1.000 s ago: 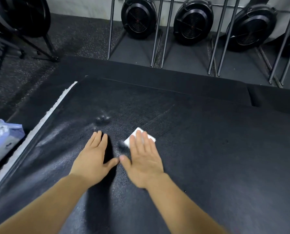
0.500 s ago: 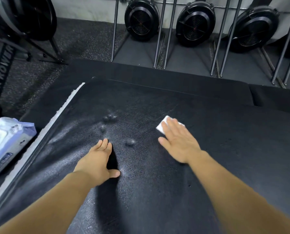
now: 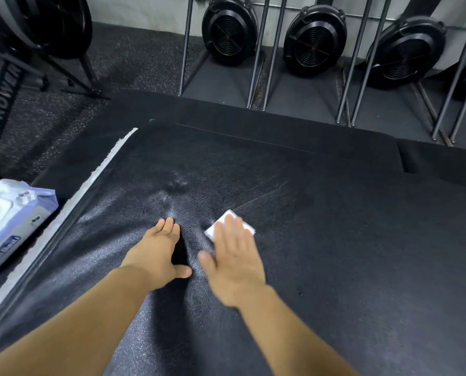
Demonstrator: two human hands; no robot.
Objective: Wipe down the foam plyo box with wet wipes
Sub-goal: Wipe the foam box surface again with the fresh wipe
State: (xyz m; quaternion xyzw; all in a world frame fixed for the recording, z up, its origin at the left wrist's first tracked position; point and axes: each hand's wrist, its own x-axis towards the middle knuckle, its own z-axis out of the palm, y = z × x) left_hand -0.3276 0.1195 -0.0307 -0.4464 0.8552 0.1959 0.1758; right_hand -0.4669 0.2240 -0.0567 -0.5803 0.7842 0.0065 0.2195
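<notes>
The foam plyo box (image 3: 335,240) has a black, fine-grained cover, damp-shiny on its left half and matt on its right. On it lies a white, soft, cloth-like wet wipe (image 3: 247,228). Left of the box, the wipes pack (image 3: 12,221) is glossy, crinkled plastic film. Beyond the box are a matt speckled rubber floor (image 3: 134,63), dull metal rods (image 3: 184,50) and black plastic fan housings (image 3: 227,31).

The black textured foam plyo box (image 3: 348,253) carries a small folded white wet wipe (image 3: 247,227) on its top. Both hands lie flat on it, left hand (image 3: 156,251) bare, right hand (image 3: 234,264) over the wipe.
</notes>
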